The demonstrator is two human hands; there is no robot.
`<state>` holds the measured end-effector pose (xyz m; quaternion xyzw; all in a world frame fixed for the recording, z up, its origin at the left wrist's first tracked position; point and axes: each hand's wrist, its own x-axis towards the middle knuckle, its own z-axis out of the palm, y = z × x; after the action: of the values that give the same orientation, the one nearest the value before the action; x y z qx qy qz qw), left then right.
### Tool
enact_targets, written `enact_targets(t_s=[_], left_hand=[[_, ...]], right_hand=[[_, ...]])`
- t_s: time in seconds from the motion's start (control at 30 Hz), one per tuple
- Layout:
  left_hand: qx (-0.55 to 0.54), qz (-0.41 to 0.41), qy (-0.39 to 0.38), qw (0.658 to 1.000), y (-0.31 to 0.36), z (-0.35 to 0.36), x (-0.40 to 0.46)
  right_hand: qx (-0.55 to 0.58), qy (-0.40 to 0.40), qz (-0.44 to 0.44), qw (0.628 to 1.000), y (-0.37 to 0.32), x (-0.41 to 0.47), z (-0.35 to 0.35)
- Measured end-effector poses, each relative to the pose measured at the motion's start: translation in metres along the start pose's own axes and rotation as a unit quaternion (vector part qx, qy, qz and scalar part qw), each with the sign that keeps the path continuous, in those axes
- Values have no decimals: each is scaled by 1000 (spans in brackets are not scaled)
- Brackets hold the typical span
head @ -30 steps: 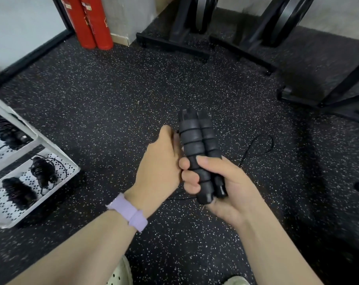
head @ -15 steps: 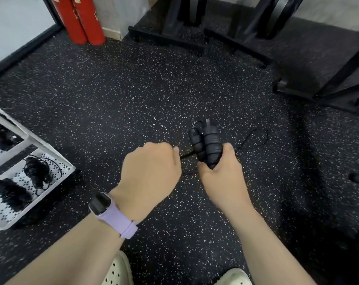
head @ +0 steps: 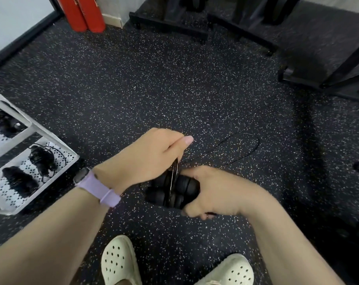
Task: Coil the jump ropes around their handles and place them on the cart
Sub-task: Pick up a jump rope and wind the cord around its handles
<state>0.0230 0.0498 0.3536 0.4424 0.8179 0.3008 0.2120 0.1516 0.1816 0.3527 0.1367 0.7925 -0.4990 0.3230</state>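
My right hand (head: pixel 213 190) grips the two black foam jump rope handles (head: pixel 172 191), held side by side and lying roughly level. Above them, my left hand (head: pixel 147 159) pinches the thin black rope (head: pixel 244 155) where it crosses the handles. A few turns of rope lie around the handles. The loose end loops out over the floor to the right. The white cart (head: pixel 57 140) stands at the left, with coiled black jump ropes (head: pixel 42 159) on its perforated shelves.
Black speckled rubber floor all around. Two red cylinders (head: pixel 82 13) stand at the back left by a wall. Black rack bases (head: pixel 168 23) run along the back and right. My cream clogs (head: pixel 119 262) are at the bottom.
The handles have tipped from upright to lying level and come lower and closer to me. My left hand has moved over the handles with the rope. The loose loop on the floor is shorter.
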Motion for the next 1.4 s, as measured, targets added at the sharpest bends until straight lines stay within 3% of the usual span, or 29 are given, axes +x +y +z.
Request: enact_targets(t_s=[0.1, 0.2, 0.23, 0.3, 0.37, 0.47, 0.6, 0.83, 0.93, 1.0, 1.13, 1.23, 1.4], left_hand=[[-135, -55, -69, 987, 3, -5, 1], [-340, -126, -131, 923, -3, -6, 4], [-353, -136, -116, 919, -5, -3, 4], [-270, -149, -68, 949, -9, 5, 6], [-168, -149, -22, 974, -5, 13, 6], [-100, -206, 22, 973, 6, 10, 7], [-43, -209, 83, 973, 7, 4, 4], [-32, -216, 188, 958, 0, 1, 11], [81, -184, 187, 961, 4, -1, 7], [157, -162, 206, 952, 9, -4, 4], [171, -116, 244, 947, 12, -14, 2], [183, -47, 277, 942, 12, -19, -1], [152, 24, 204, 967, -1, -24, -6]], right_hand=[[147, -131, -63, 979, 0, -15, -9], [282, -217, -176, 918, 2, -23, -11], [323, -230, -221, 891, 3, -24, -11], [410, -233, -283, 835, 9, -24, -15], [498, -192, -295, 793, 18, -21, -23], [567, -59, -266, 778, 29, -18, -34], [605, 86, -236, 756, 34, -16, -43], [509, 333, -158, 778, 36, -12, -43], [381, 428, -104, 813, 42, -10, -43], [313, 441, -63, 839, 46, -10, -42], [132, 416, 51, 898, 46, -10, -36], [34, 315, 111, 942, 33, -6, -26], [-73, 123, 25, 989, 8, -2, -1]])
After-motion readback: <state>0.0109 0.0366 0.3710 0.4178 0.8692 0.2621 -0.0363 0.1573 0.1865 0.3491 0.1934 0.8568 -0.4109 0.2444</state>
